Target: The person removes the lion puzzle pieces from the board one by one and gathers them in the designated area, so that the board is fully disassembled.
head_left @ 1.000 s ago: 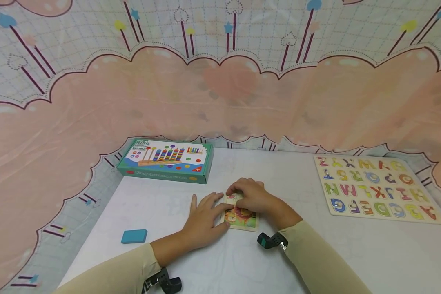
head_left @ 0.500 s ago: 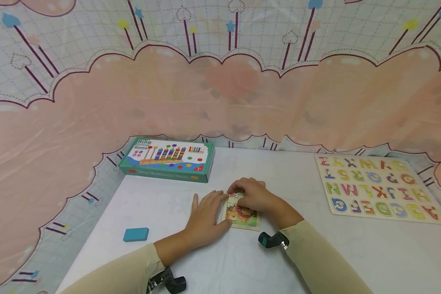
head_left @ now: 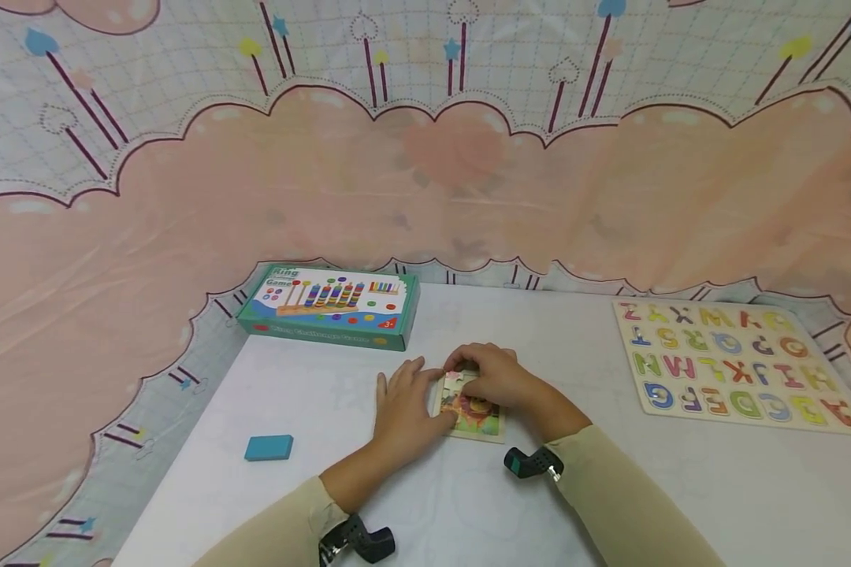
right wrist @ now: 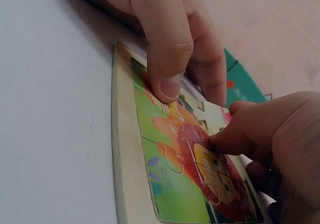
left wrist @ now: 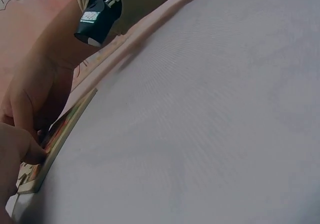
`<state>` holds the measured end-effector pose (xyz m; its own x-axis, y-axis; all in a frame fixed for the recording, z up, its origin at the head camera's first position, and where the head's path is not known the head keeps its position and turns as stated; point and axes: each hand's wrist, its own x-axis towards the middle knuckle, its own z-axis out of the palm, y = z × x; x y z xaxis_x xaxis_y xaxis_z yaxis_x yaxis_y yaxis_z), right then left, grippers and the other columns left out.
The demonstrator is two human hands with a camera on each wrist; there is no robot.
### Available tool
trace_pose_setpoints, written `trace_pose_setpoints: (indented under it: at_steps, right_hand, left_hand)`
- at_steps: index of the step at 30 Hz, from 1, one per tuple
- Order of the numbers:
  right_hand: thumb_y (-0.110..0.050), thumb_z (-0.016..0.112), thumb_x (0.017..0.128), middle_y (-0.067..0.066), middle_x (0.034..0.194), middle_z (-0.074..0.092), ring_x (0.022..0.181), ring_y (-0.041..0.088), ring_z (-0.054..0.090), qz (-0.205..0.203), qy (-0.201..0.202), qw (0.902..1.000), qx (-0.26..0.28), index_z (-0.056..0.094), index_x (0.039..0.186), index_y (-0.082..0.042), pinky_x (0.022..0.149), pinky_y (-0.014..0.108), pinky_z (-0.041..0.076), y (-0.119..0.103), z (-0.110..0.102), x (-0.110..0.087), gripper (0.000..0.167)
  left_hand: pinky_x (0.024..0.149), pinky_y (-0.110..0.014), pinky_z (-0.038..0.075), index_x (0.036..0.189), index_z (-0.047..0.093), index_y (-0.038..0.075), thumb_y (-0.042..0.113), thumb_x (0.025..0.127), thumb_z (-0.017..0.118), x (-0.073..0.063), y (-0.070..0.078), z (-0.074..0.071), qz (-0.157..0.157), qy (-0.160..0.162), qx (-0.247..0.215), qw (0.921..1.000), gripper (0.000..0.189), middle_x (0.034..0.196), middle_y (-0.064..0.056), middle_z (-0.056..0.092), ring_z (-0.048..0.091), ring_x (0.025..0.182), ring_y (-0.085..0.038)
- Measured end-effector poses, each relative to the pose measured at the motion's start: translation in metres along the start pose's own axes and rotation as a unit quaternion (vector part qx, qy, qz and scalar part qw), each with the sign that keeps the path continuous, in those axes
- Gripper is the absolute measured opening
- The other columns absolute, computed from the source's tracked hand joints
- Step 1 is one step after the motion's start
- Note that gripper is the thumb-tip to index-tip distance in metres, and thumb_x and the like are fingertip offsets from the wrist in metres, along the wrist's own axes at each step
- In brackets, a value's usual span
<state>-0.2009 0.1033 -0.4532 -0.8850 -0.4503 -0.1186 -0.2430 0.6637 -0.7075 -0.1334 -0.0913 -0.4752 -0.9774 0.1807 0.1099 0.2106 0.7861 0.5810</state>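
Observation:
A small wooden jigsaw puzzle with a lion picture lies on the white table between the two hands. My left hand is at its left side, fingers extended. In the right wrist view the left thumb presses on the picture, and the other fingers are beside the edge. My right hand curls over the puzzle's far right part. Its thumb rests on the lion's mane, with the index fingertip near the far edge by a pink patch. That hand hides part of the picture.
A green ring game box stands at the back left. Nearer on the left lies a blue block. An alphabet board with colourful letters lies at the right. A patterned cloth hangs behind the table.
My left hand has turned more upright and shifted right along the puzzle's left edge, its index finger now close to the right hand's. The right hand keeps nearly the same hold.

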Motion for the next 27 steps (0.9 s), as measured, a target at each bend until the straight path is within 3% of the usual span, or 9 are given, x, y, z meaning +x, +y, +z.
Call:
trace_pose_setpoints:
  at_steps: [12, 20, 23, 27]
  right_hand:
    - [-0.013, 0.079, 0.090, -0.008, 0.112, 0.071, 0.115, 0.023, 0.056, -0.019, -0.002, 0.9998, 0.005, 0.072, 0.117, -0.025, 0.110, 0.059, 0.027, 0.0022, -0.0006, -0.0020, 0.030]
    - [-0.018, 0.077, 0.097, -0.010, 0.106, 0.071, 0.108, 0.020, 0.058, -0.022, 0.030, 0.9993, 0.005, 0.072, 0.113, -0.026, 0.106, 0.055, 0.029, 0.0012, 0.0018, -0.0043, 0.018]
    - [-0.016, 0.076, 0.098, -0.010, 0.107, 0.072, 0.108, 0.019, 0.059, -0.017, 0.042, 0.9986, 0.028, 0.073, 0.112, -0.026, 0.108, 0.054, 0.031, 0.0001, 0.0035, -0.0048, 0.017]
    - [-0.011, 0.075, 0.098, -0.004, 0.110, 0.071, 0.105, 0.020, 0.061, 0.008, 0.046, 0.9920, 0.117, 0.074, 0.113, -0.023, 0.103, 0.046, 0.046, 0.0002, 0.0022, -0.0059, 0.019]
  left_hand:
    - [0.124, -0.073, -0.002, 0.140, 0.069, 0.016, 0.037, 0.081, 0.082, 0.0015, 0.0021, -0.0053, -0.031, -0.013, -0.011, 0.9994, 0.064, 0.165, -0.016, 0.045, 0.027, 0.159, -0.041]
    - [0.122, -0.076, -0.002, 0.139, 0.068, 0.017, 0.040, 0.080, 0.081, 0.0032, 0.0043, -0.0028, -0.031, -0.007, 0.015, 0.9994, 0.065, 0.166, -0.017, 0.044, 0.025, 0.159, -0.045]
    - [0.122, -0.076, -0.002, 0.140, 0.067, 0.018, 0.040, 0.081, 0.080, 0.0019, 0.0040, -0.0025, -0.034, -0.007, 0.021, 0.9992, 0.065, 0.166, -0.016, 0.044, 0.025, 0.159, -0.045]
    - [0.122, -0.076, -0.002, 0.140, 0.067, 0.018, 0.039, 0.081, 0.080, 0.0006, 0.0039, -0.0023, -0.037, -0.009, 0.023, 0.9990, 0.064, 0.166, -0.016, 0.044, 0.025, 0.159, -0.045]
